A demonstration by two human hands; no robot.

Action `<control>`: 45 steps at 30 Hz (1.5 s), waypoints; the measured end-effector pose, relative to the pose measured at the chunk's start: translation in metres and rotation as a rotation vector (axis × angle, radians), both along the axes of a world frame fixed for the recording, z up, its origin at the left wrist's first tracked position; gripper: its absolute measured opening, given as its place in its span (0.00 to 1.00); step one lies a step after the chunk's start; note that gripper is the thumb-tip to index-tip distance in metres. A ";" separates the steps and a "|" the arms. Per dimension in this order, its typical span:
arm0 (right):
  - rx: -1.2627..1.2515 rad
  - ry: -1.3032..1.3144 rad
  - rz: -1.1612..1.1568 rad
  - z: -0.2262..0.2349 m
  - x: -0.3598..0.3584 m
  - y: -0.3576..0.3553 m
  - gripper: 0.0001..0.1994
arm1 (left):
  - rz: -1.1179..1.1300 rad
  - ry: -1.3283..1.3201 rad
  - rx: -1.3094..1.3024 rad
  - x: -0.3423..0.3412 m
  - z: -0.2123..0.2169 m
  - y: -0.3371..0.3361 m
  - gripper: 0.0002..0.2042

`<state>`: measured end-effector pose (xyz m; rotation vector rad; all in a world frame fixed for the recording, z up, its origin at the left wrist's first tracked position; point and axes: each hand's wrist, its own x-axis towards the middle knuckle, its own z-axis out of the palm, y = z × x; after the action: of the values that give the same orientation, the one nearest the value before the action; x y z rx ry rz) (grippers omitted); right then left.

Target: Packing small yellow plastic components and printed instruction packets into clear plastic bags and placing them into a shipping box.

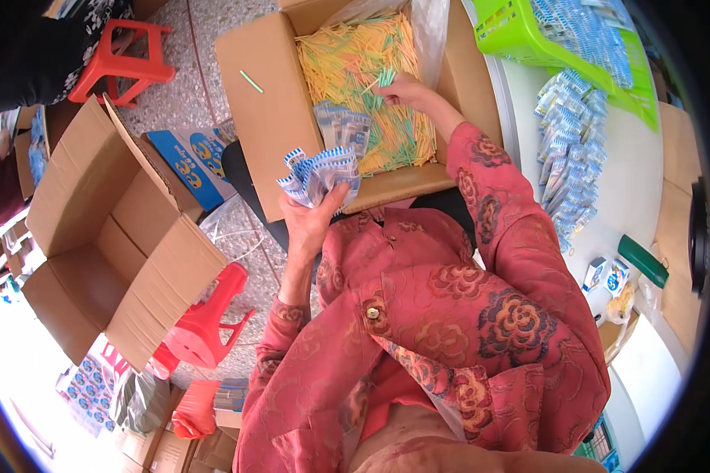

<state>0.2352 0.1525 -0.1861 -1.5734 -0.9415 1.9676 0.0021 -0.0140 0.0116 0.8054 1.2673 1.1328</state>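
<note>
A cardboard box stands open in front of me, filled with thin yellow, orange and green plastic sticks. My left hand is closed round a fanned bunch of small clear packets with blue-and-white striped edges, held over the box's near left side. Just beyond it, more packets lie on top of the sticks. Over the middle right of the heap, my right hand is closed, with a few green sticks at its fingertips. One green stick rests on the box's left flap.
On the white table at right are a heap of similar packets and a bright green basket full of them. An open cardboard box stands to the left, near red plastic stools. Another person's dark patterned clothing shows at upper left.
</note>
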 end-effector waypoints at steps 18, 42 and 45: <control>-0.194 -0.048 0.615 0.027 -0.026 -0.108 0.09 | -0.034 -0.015 0.125 0.004 0.010 -0.023 0.14; 0.836 -0.054 0.374 0.280 -0.023 -0.129 0.04 | -0.229 0.178 0.173 0.031 0.009 -0.015 0.10; 0.957 -0.149 0.430 0.285 -0.024 -0.129 0.05 | -0.221 0.172 0.195 0.031 0.011 -0.013 0.10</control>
<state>0.2109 0.0231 0.0985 -0.9912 -2.0149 1.2455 0.0336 -0.0275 0.0225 1.1808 1.1848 1.0348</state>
